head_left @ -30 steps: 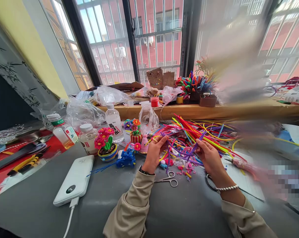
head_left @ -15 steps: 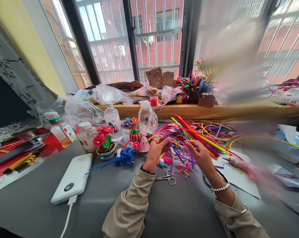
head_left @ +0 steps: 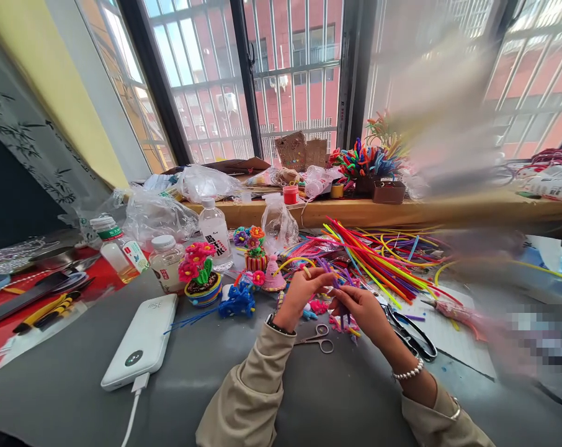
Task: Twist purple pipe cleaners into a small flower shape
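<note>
Between my left hand and right hand, pinched fingers hold purple pipe cleaners; a blue-yellow pot holds flowers.

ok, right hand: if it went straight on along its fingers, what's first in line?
Likely the purple stems at its fingertips, then the left hand's fingers just past them. Depth is hard to judge from the right hand here.

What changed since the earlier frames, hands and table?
The right hand moved left and now meets the left hand at the purple pipe cleaners; earlier they were apart. The left hand keeps its hold. Small scissors, power bank and potted pink flowers stayed put.
</note>
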Demonstrator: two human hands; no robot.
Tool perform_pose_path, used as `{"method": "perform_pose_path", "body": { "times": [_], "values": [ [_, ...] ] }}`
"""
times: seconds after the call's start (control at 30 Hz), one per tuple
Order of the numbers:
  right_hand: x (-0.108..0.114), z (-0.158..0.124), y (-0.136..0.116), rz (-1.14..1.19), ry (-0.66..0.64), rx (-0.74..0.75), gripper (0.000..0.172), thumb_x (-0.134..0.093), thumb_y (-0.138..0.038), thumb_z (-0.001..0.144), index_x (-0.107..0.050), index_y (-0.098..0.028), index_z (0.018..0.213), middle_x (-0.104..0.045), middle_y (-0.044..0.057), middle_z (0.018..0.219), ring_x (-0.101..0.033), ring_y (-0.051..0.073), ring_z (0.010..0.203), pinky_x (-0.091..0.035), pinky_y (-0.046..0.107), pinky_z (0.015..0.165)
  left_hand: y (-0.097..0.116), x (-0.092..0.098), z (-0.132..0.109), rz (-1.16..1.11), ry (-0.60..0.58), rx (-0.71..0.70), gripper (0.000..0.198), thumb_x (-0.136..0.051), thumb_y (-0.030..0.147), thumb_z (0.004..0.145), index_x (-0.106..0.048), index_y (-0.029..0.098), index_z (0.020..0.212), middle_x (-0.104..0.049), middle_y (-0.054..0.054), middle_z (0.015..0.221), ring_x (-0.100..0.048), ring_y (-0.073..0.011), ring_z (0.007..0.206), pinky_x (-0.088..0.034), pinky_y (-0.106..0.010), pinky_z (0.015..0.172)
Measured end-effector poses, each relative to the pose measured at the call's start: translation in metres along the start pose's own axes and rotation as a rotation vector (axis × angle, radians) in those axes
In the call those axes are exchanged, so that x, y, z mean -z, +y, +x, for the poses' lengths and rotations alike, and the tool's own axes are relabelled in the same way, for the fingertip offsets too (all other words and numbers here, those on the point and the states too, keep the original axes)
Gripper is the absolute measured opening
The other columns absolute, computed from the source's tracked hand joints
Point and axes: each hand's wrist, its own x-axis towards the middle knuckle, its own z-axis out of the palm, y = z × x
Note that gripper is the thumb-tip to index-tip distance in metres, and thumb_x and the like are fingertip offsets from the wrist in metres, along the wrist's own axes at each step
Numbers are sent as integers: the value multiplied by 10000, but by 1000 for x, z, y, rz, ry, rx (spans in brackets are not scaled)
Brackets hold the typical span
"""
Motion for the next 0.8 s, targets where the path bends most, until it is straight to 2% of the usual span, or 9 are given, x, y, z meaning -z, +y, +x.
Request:
{"method": "perform_pose_path", "body": {
  "times": [0.1, 0.2, 0.3, 0.4, 0.43, 0.5, 0.57, 0.63, 0.8],
  "values": [
    [1, 1, 3, 11, 1, -10, 359, -526, -508, 683, -643, -173, 733, -652, 44, 630, -618, 195, 570, -503, 327, 583, -2, 0, 1, 51, -59, 8, 227, -723, 299, 490, -629, 107, 566, -589, -8, 531, -536, -99, 522, -446, -222, 566],
    [5, 2, 5, 17, 88, -13, 382, -512, -512, 693, -648, -165, 776, -656, 65, 671, -616, 203, 603, -502, 350, 619, -2, 3, 2, 21, 16, 0, 228, -710, 311, 515, -642, 111, 602, -607, -20, 558, -550, -106, 532, -449, -224, 570],
    [14, 3, 5, -110, 272, 29, 413, -479, -504, 718, -643, -145, 840, -656, 101, 760, -609, 224, 692, -481, 386, 680, -1, 4, 3, 11, 45, 11, 237, -695, 326, 538, -652, 126, 659, -607, -10, 580, -551, -103, 533, -441, -217, 548],
    [20, 3, 1, -401, 542, 214, 404, -541, -458, 691, -624, -151, 940, -607, 126, 977, -525, 262, 948, -366, 438, 863, 0, 3, 2, 51, -24, 41, 255, -684, 340, 552, -665, 130, 696, -584, 5, 568, -520, -77, 502, -408, -193, 514],
    [21, 3, -1, -445, 564, 272, 387, -548, -439, 693, -620, -163, 956, -588, 116, 1019, -494, 256, 996, -332, 430, 898, 0, 2, 1, 73, -60, 48, 261, -683, 343, 550, -669, 127, 696, -566, 13, 547, -496, -64, 479, -390, -185, 495],
    [19, 1, -5, -383, 460, 308, 323, -519, -413, 728, -625, -188, 934, -591, 87, 1010, -499, 225, 988, -346, 386, 891, -1, 0, 0, 125, -132, 47, 270, -686, 351, 541, -671, 117, 675, -515, 29, 492, -433, -42, 430, -343, -176, 452],
    [15, -1, -7, -218, 312, 248, 268, -510, -401, 741, -637, -198, 862, -619, 60, 924, -544, 197, 900, -410, 329, 807, -3, -1, -1, 178, -198, 40, 277, -681, 368, 539, -665, 108, 635, -481, 36, 455, -387, -33, 406, -299, -178, 426],
    [11, -2, -7, -67, 253, 160, 242, -553, -399, 708, -636, -191, 802, -633, 42, 828, -569, 186, 812, -440, 297, 728, -3, -1, -2, 220, -245, 41, 288, -665, 389, 550, -651, 104, 585, -465, 37, 432, -361, -29, 398, -274, -183, 417],
    [13, 2, 2, 144, 392, 86, 232, -632, -381, 630, -629, -175, 739, -633, 12, 711, -566, 152, 694, -439, 266, 666, -5, 0, -1, 244, -254, 111, 307, -679, 381, 529, -646, 107, 663, -551, 13, 519, -469, -58, 463, -356, -192, 482]
  ]
}}
